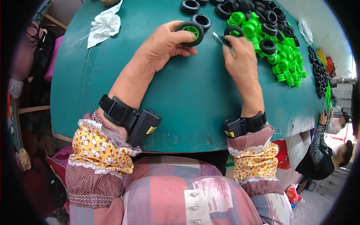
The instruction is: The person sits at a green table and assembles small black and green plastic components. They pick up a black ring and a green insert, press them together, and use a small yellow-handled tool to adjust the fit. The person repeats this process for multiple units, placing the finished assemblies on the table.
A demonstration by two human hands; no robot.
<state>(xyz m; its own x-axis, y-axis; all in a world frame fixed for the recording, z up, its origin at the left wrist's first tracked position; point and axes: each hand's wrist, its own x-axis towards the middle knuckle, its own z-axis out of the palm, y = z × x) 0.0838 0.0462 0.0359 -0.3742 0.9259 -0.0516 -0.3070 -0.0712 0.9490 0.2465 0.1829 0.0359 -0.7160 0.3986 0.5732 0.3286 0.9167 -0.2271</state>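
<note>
My left hand [165,42] grips a small toy wheel, a black tyre [181,28] fitted around a green hub [192,30], with the thumb pressed on the hub. Just behind it another black tyre [201,21] rests on the table. My right hand [242,60] is closed on a thin stick with a white tip, like a cotton swab [216,36], which points up and left toward the held wheel. Its blurred fingertips are at a black tyre with green inside [233,31]; whether they hold that tyre too I cannot tell.
Green hubs [285,62] and black tyres [270,17] lie heaped at the far right of the green table [180,93]. A crumpled white tissue [105,24] lies at the far left. Farther right, a person [318,153] sits by more tyres [318,71].
</note>
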